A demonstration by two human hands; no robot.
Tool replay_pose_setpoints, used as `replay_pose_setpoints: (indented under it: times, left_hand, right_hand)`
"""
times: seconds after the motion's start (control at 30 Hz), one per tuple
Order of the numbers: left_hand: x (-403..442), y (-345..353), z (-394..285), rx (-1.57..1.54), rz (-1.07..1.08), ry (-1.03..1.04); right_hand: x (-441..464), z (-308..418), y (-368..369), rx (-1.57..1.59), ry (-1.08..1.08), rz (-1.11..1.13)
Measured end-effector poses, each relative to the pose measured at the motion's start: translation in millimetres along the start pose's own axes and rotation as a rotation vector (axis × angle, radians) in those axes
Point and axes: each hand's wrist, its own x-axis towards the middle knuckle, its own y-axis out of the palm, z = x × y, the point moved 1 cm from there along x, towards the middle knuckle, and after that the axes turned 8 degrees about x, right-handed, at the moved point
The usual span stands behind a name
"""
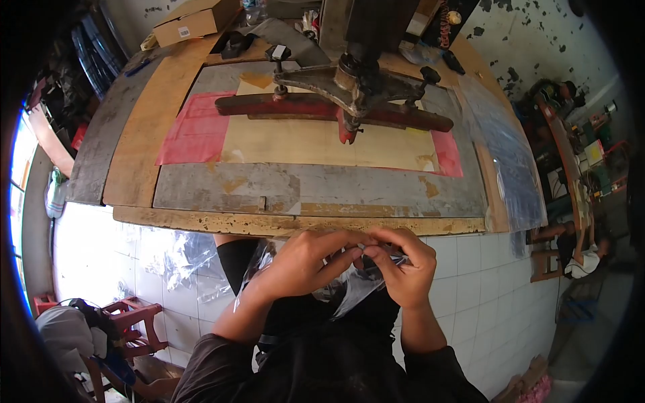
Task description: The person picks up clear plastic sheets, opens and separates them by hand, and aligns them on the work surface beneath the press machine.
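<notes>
My left hand point(312, 260) and my right hand point(406, 266) meet over my lap, just below the front edge of the table. Their fingertips pinch a piece of clear plastic film point(363, 289) between them. The film hangs down toward my legs, and part of it shows beside my left wrist. Beyond the hands, a press machine point(363, 94) with a long red-and-black bar stands over a pale yellow sheet point(322, 144). Pink sheet point(195, 127) shows at both ends of the yellow one.
Clear plastic sheets point(507, 154) drape over the table's right edge. More clear film point(185, 262) lies on the tiled floor at left. A cardboard box point(195, 21) sits at the back left. A red stool point(138, 326) stands lower left. Another person point(583, 258) sits at far right.
</notes>
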Motion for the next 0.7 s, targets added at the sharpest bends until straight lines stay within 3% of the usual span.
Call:
replay_pose_setpoints:
  times: [0.07,0.13,0.43,0.63,0.7]
  left_hand:
    - [-0.5,1.3,1.1,-0.048,-0.011,-0.016]
    - [-1.5,1.0,2.4,-0.096,-0.023,-0.036]
    - [-4.9,-1.9,4.5,-0.117,-0.005,-0.103]
    - [-7.7,0.6,11.2,-0.135,0.002,-0.095]
    - [-6.6,0.7,10.7,-0.122,-0.054,0.002]
  right_hand:
    - [-0.1,-1.7,0.4,0.046,0.085,-0.067]
    - [-0.9,-12.4,-2.6,-0.075,-0.136,0.038]
    - [3.4,-9.4,2.4,-0.124,-0.170,0.090]
    - [1.0,-8.2,3.3,-0.079,-0.012,0.178]
    - [1.1,-8.2,4.5,-0.064,0.001,0.179]
